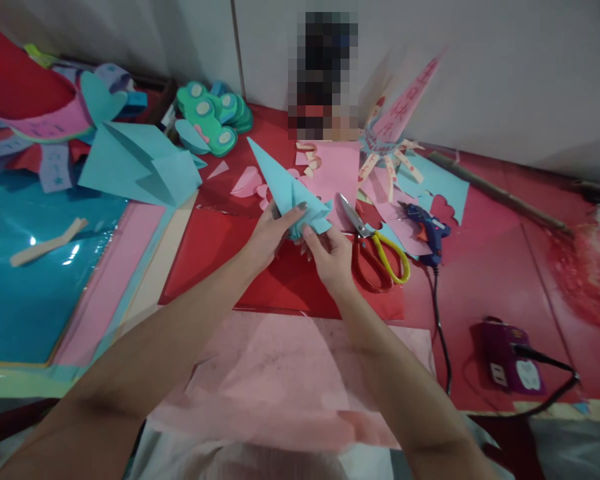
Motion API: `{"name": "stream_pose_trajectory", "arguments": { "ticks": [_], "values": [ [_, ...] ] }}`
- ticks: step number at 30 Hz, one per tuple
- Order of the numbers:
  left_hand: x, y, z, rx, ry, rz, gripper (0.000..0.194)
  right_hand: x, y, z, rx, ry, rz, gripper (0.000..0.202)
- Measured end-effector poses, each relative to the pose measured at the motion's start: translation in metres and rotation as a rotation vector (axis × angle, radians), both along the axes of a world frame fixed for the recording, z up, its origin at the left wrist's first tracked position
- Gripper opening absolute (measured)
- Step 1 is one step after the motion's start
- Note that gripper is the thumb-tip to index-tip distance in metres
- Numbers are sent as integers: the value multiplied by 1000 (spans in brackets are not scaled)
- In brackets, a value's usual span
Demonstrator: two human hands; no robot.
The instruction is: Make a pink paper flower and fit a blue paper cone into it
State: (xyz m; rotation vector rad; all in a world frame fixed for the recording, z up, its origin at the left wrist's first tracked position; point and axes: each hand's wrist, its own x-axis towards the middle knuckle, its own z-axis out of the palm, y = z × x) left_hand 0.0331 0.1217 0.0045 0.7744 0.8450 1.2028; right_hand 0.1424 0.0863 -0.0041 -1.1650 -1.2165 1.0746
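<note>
A light-blue paper cone (280,187) with a pointed tip leans up and to the left between my hands. My left hand (275,230) is closed on its left side, the thumb lying across the paper. At the cone's wide, crumpled end, my right hand (330,253) pinches the lower edge. The fingers behind the paper are partly hidden. Just right of my right hand lie scissors (367,233) with one red and one yellow handle. Under both hands is a red sheet (220,267).
A blue glue gun (427,230) lies on the right, its cord running near a purple power socket (513,360). A pink cone hat (400,107) stands at the back. Folded blue paper (140,163), green foam shapes (210,117) and a blue glossy pack (40,280) are on the left.
</note>
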Motion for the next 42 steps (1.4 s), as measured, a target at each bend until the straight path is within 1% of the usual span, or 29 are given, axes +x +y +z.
{"name": "stream_pose_trajectory", "arguments": {
  "ticks": [4, 7, 9, 12, 19, 23, 27, 33, 42],
  "values": [
    [-3, 3, 0, -89, -16, 62, 38, 1, -1, -1, 1, -15, 106, 24],
    [-5, 6, -4, -144, -67, 107, 34, 2, -1, -2, 9, 0, 137, 23],
    [-5, 7, -6, -133, -73, 105, 33, 2, 0, -2, 1, 14, 124, 22],
    [-4, 5, -6, -69, -55, 88, 35, 2, 1, -4, -32, 31, 106, 24],
    [1, -2, 0, -20, 34, 76, 43, 1, 2, -3, -74, 40, 85, 25],
    [1, -2, -1, -32, 65, 65, 46, 1, 3, -1, -85, 26, 72, 27],
    [1, -1, -3, -30, 65, 56, 44, 1, 4, -1, -105, 0, 64, 31],
    [2, -2, 0, -26, 80, 43, 44, 2, 4, -1, -96, -40, 55, 31],
    [2, -2, -2, -19, 59, 62, 41, 2, 4, -3, -81, 2, 86, 29]
  ]
}}
